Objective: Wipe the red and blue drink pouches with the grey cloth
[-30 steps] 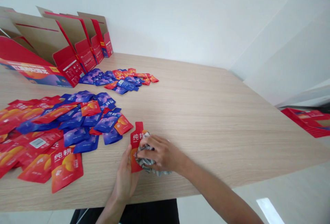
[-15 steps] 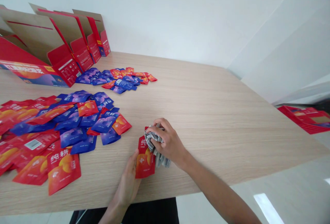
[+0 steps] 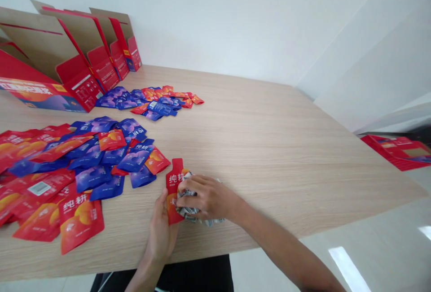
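Observation:
A red pouch (image 3: 175, 178) with white lettering and an orange fruit print is held upright by my left hand (image 3: 160, 227) near the table's front edge. The thumb lies on its left side, and the other fingers are hidden behind it. My right hand (image 3: 204, 198) is closed round a crumpled grey-and-white striped cloth (image 3: 186, 211), which presses on the right part of the pouch's front and covers some of the print. To the left lies a big heap of red and blue pouches, the closest being a red pouch (image 3: 82, 218) and a blue pouch (image 3: 142, 177).
Several open red cardboard boxes (image 3: 79, 88) stand at the back left. A smaller group of blue and red pouches (image 3: 161, 108) lies in front of them. The wooden table (image 3: 269, 148) meets a white wall. Beyond its right edge sits another red box (image 3: 397, 148).
My right hand and the cloth have moved down and left across the pouch, uncovering its narrow top. My left hand and the pouch have shifted slightly left.

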A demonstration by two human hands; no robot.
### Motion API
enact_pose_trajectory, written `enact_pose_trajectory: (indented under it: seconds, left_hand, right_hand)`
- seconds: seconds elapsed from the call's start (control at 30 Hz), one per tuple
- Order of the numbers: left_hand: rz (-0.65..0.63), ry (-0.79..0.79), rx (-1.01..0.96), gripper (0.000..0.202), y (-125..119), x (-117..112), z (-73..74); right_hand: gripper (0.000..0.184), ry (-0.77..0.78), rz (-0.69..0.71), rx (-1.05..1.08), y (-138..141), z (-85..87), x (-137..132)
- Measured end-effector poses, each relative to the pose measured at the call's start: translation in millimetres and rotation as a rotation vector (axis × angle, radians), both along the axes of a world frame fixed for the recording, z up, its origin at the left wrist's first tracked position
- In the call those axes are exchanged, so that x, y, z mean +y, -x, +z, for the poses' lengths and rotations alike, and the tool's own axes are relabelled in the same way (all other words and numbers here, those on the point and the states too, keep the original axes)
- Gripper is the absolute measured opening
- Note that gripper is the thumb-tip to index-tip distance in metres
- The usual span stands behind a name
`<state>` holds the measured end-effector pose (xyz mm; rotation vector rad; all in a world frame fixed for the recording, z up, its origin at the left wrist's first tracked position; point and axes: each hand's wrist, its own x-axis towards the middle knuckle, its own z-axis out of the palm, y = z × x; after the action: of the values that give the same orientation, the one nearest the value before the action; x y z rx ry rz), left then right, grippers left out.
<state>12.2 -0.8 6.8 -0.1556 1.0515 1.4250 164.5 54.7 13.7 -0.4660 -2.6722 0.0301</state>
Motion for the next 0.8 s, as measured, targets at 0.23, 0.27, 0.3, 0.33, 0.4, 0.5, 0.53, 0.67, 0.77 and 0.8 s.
enact_pose_trajectory:
  seconds: [0.23, 0.27, 0.3, 0.33, 0.4, 0.5, 0.53, 0.67, 0.77, 0.8]
  left_hand:
    - [-0.186, -0.077, -0.009, 0.019, -5.1, -5.5, -3.7]
    - [-0.204, -0.079, 0.001, 0.017, -5.5, -6.5, -3.3]
    - [-0.219, -0.080, 0.008, 0.015, -5.8, -7.2, -2.7]
    - [-0.230, -0.080, 0.009, 0.014, -6.1, -7.8, -2.0]
    - [-0.241, -0.084, 0.000, 0.013, -6.6, -7.9, -0.3]
    - [-0.218, -0.074, -0.012, 0.012, -7.4, -6.1, 2.1]
    - [-0.206, -0.064, -0.015, 0.013, -7.4, -5.2, 2.8]
    - [-0.126, -0.033, -0.027, 0.023, -5.6, -0.9, 2.9]
    - [-0.051, 0.004, -0.004, 0.025, -3.4, 1.5, 0.1]
    - [-0.032, 0.022, 0.008, 0.024, -3.1, 2.0, -1.0]
  right_hand:
    - [0.013, 0.089, -0.293, 0.314, -5.5, 8.8, 5.6]
    - [0.013, 0.102, -0.328, 0.347, -6.3, 10.2, 6.6]
    - [0.014, 0.112, -0.360, 0.371, -7.0, 11.2, 7.5]
    - [0.015, 0.120, -0.388, 0.386, -7.5, 11.8, 8.1]
    - [0.018, 0.131, -0.421, 0.393, -8.2, 11.2, 8.7]
    - [0.016, 0.118, -0.359, 0.346, -8.1, 6.9, 8.3]
    - [0.015, 0.104, -0.314, 0.307, -7.7, 5.2, 7.8]
    - [0.019, 0.025, -0.091, 0.084, -4.3, 0.9, 4.0]
    - [0.017, -0.005, 0.051, -0.037, -0.5, 1.4, 0.7]
    - [0.017, -0.009, 0.073, -0.060, 0.6, 1.7, -0.1]
